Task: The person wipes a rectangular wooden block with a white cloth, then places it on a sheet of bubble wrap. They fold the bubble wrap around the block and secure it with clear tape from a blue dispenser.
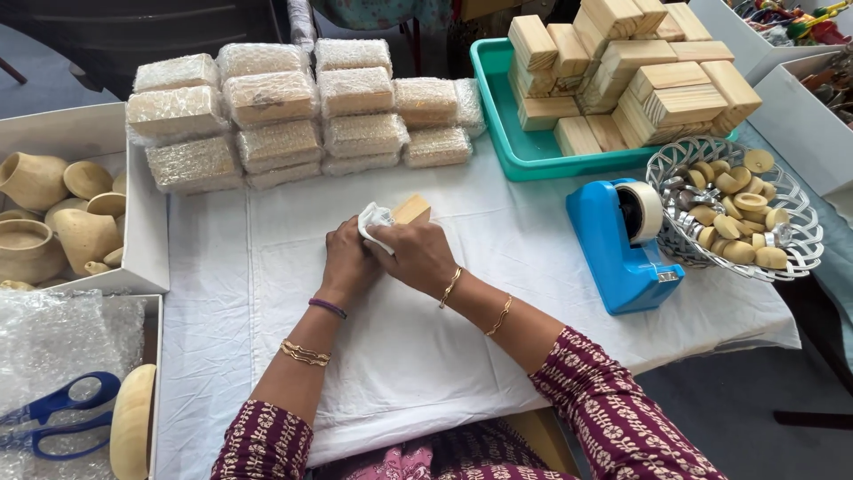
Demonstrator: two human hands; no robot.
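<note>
At the centre of the frame, the left hand (348,260) and the right hand (419,253) are working together on a small rectangular pale wooden block (412,210), which is resting on the white cloth-covered table (498,258). The right hand is closing its fingers around a crumpled white cloth (374,219) and pressing it against the block; the left hand is curling around the block's near end and steadying it. How far the left fingers are closing cannot be told.

Progress, as judged from the layout: the stack of bubble-wrapped rectangular bundles (293,111) at upper centre is reading as finished output — while the teal plastic tray (511,147) at upper right is holding a large pile of bare wooden blocks (635,76), so much work is remaining. The blue tape dispenser (622,244) is standing untouched at right — the block in hand is not yet wrapped.
</note>
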